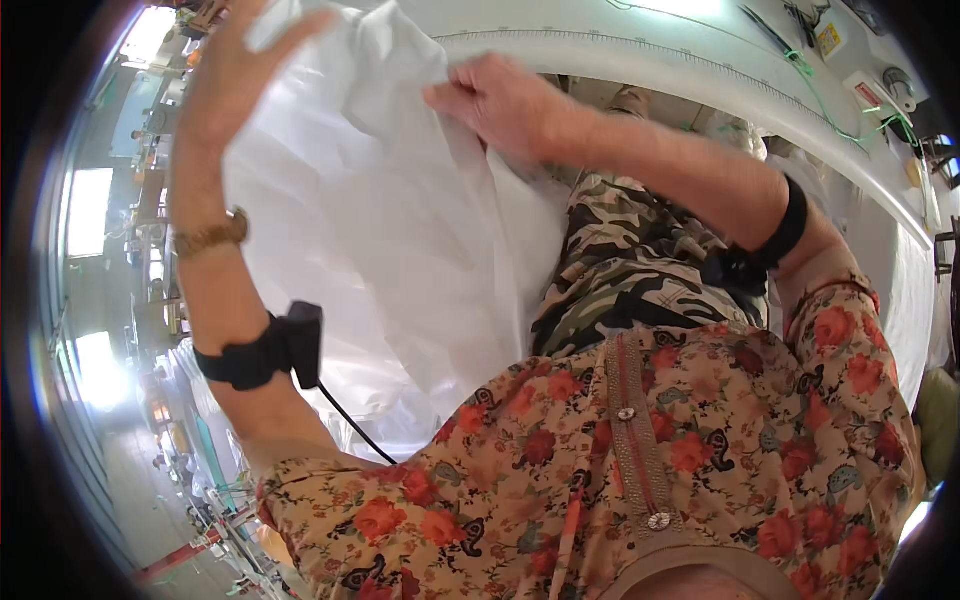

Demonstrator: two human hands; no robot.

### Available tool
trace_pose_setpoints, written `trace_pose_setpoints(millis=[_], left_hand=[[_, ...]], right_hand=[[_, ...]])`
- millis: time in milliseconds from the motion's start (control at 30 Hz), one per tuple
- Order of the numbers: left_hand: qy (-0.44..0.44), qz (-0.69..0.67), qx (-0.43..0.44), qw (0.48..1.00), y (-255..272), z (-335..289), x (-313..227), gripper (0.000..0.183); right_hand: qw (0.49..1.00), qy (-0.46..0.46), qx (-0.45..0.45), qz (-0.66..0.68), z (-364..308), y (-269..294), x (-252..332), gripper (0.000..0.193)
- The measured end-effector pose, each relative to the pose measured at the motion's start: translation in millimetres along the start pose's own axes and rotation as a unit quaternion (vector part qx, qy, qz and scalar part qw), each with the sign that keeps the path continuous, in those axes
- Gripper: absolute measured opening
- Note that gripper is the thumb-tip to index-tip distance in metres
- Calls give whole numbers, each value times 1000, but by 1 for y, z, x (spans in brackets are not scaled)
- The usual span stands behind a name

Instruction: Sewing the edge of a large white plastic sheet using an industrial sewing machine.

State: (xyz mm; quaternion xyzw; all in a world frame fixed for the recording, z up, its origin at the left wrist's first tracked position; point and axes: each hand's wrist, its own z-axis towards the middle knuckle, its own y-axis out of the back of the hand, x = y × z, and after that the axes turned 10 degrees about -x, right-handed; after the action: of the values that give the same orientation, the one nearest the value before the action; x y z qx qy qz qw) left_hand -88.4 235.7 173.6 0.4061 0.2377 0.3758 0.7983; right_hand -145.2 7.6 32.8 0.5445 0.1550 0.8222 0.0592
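A large sheet of thin white fabric [370, 220] hangs in folds from the table's front edge down over my lap, on the left. My right hand [505, 110] is closed, thumb and fingers pinched at the fabric's right edge. Up at the top left, my left hand [225, 85] is spread at the fabric's left side, thumb stretched apart from the fingers. Motion blurs this hand, and its fingertips run out of the picture, so I cannot tell whether it touches the cloth.
The pale work table [600, 45] has a measuring scale along its front edge. On its right part stand a white machine housing [860, 75], dark tweezers [765, 28] and loose green thread [835, 125]. More workstations line the room at far left. A black cable [355, 425] runs from my left armband.
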Motion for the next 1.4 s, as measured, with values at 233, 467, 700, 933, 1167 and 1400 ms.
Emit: trace_pose_setpoints(millis=[233,467,700,933,1167,1400], left_hand=[[64,-150,154,974,-59,-17,-59,46],[175,-49,128,975,-70,25,-16,33],[-102,146,-148,973,-62,62,76,30],[63,376,-27,924,10,66,138,52],[-147,157,-205,955,-31,37,66,55],[18,-214,-317,924,-120,8,-147,17]], right_hand=[[988,92,121,-33,50,32,-1,37],[955,219,-154,-128,5,17,-6,31],[879,253,354,-194,-95,-23,-10,29],[907,207,336,-144,-117,-6,-23,23],[980,128,114,-101,-34,62,-7,34],[974,193,103,54,29,98,17,39]])
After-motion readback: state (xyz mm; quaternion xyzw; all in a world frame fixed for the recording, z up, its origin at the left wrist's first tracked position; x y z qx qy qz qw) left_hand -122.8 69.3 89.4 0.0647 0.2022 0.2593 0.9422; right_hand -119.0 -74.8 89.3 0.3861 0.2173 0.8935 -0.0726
